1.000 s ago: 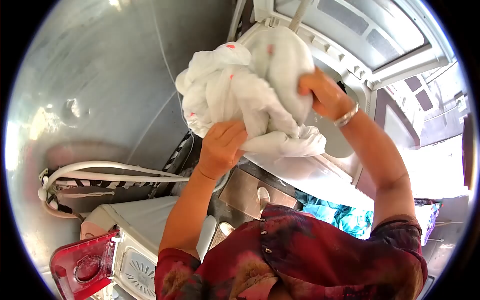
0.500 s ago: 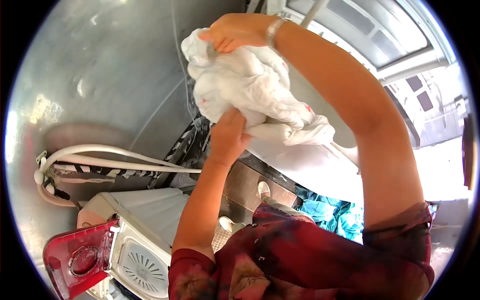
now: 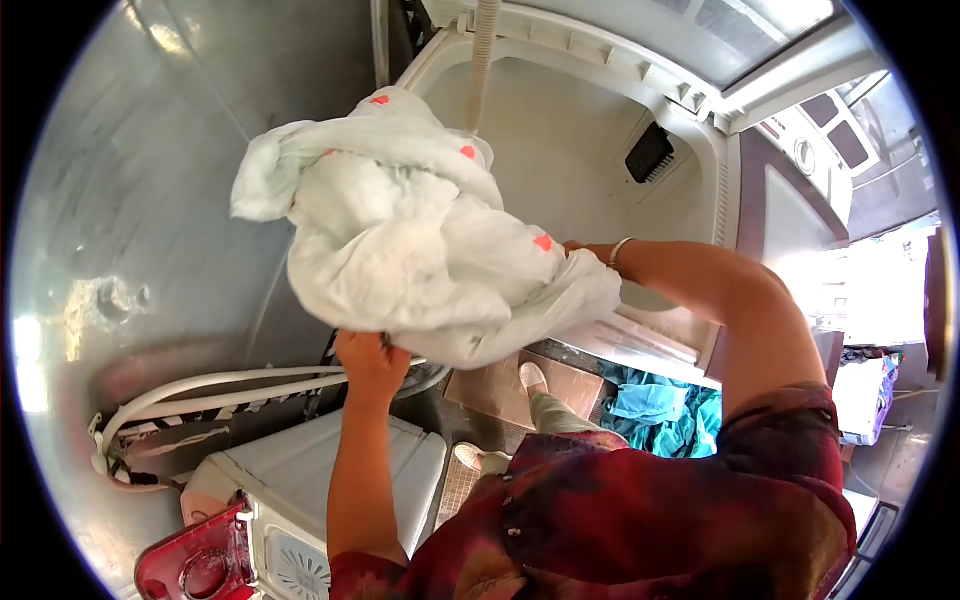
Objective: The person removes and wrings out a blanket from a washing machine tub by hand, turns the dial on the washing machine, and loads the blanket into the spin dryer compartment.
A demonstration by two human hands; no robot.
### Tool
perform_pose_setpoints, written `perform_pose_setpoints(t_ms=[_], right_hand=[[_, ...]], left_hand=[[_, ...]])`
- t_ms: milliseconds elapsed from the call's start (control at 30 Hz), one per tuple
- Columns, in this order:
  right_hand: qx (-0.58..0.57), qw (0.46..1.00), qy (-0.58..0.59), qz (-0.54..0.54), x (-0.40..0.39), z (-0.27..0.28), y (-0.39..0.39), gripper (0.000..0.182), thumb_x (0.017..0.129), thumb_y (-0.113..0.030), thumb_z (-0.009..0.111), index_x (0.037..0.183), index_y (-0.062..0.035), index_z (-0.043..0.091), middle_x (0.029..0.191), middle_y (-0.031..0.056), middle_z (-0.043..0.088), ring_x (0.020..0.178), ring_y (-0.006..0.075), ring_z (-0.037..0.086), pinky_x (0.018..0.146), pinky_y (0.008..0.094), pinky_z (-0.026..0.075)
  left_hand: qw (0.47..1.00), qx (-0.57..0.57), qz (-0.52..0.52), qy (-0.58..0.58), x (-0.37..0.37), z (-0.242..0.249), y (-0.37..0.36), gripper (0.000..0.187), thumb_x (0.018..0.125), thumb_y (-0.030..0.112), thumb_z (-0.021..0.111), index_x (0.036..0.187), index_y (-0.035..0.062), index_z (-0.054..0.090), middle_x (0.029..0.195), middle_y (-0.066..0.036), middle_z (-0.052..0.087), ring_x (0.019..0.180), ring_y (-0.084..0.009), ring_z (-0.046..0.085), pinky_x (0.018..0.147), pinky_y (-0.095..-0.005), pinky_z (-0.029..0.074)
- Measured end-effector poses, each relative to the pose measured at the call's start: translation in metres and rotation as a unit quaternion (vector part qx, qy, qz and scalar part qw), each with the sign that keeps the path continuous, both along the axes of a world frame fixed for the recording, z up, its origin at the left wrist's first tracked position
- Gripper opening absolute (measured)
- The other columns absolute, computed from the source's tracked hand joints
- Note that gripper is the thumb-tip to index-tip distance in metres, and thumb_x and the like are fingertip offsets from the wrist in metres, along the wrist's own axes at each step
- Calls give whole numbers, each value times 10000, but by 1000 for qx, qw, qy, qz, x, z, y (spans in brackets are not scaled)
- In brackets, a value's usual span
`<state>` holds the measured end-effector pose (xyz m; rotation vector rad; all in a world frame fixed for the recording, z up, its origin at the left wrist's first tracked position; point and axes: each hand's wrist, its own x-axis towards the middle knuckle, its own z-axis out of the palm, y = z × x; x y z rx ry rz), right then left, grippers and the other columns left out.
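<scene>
A bunched white cloth (image 3: 400,250) with red patches is held up in front of me, partly over the rim of an open washing machine tub (image 3: 560,130). My left hand (image 3: 370,362) is closed on its lower left edge, with the fingertips tucked under the fabric. At the cloth's right side, my right hand (image 3: 592,252) grips it, its fingers mostly hidden behind the folds. A pale ribbed hose (image 3: 483,60) comes down into the tub behind the cloth.
A smaller washer (image 3: 340,470) with a raised red lid (image 3: 200,555) stands at lower left. White pipes (image 3: 220,385) run along the metal wall (image 3: 190,200). Teal cloth (image 3: 670,410) lies on the floor by the tub. Another white machine panel (image 3: 810,150) is at right.
The cloth has come lower and to the left, and spread wider. My right hand has gone from the cloth's top to its right side. More of the tub shows.
</scene>
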<state>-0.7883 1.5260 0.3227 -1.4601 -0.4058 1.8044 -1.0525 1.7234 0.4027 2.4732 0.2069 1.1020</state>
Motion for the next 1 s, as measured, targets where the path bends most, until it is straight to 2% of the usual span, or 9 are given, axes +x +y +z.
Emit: perform_pose_setpoints(t_ms=[100, 167, 300, 567, 700, 833, 900, 967, 1000], right_hand=[[115, 911, -290, 272, -10, -53, 35, 657, 473, -74, 722, 1080, -71, 472, 1033, 133, 540, 981, 262, 507, 831, 308, 399], [131, 878, -333, 317, -15, -73, 45, 630, 476, -57, 705, 1066, -70, 483, 1028, 137, 542, 974, 262, 511, 829, 306, 401], [148, 857, -363, 333, -17, -89, 45, 581, 484, -22, 670, 1039, -68, 504, 1019, 143, 544, 959, 264, 519, 824, 303, 405], [238, 772, -534, 249, 41, -16, -15, 500, 500, 48, 602, 984, -63, 547, 999, 155, 550, 930, 267, 533, 815, 296, 413], [151, 783, -602, 36, 24, 109, -24, 429, 477, 66, 497, 876, -60, 590, 931, 153, 571, 901, 314, 530, 799, 299, 413], [200, 546, -808, 96, 12, 186, -13, 347, 576, 62, 498, 885, -61, 594, 938, 134, 568, 911, 283, 522, 774, 312, 427], [194, 604, -771, 65, 21, 207, -1, 372, 574, 101, 507, 909, -54, 557, 995, 134, 536, 929, 295, 503, 814, 341, 402], [428, 333, -833, 110, 2, 249, 27, 412, 526, 132, 513, 897, -44, 508, 1009, 142, 506, 899, 318, 497, 816, 372, 390], [409, 333, -834, 162, -18, 271, 56, 430, 492, 133, 527, 882, -46, 493, 1016, 142, 492, 889, 331, 494, 793, 379, 396]], left_hand=[[995, 46, 17, 82, -8, 2, -2, 305, 671, 179, 574, 930, 20, 561, 905, -150, 572, 804, -373, 535, 699, -407, 428], [987, 14, 51, 150, -20, -14, 1, 459, 700, 246, 585, 1104, 52, 484, 1151, -145, 456, 1075, -348, 403, 908, -452, 288], [963, 126, 91, 221, -35, -39, -5, 513, 697, 266, 615, 1144, 70, 457, 1203, -130, 408, 1104, -318, 379, 926, -434, 286], [960, 176, 68, 207, -25, -31, 2, 469, 685, 221, 623, 1102, 50, 492, 1159, -136, 452, 1064, -324, 422, 905, -430, 317], [997, 12, 25, 76, -5, -4, -2, 328, 652, 100, 561, 975, 42, 566, 1012, -145, 547, 948, -356, 500, 828, -442, 374], [997, 45, 20, 56, -9, -2, 1, 334, 614, 124, 591, 945, 85, 572, 936, -114, 579, 875, -305, 544, 717, -387, 447], [997, 22, 60, 46, -13, -7, -7, 369, 606, 151, 611, 969, 101, 562, 952, -102, 575, 899, -293, 536, 733, -381, 444], [997, -29, 54, 39, -18, -9, -10, 376, 616, 168, 611, 982, 105, 556, 960, -97, 573, 910, -287, 531, 741, -374, 442], [996, -70, 37, 37, -18, -10, -12, 383, 625, 184, 612, 996, 110, 549, 968, -91, 571, 920, -282, 526, 748, -367, 439]])
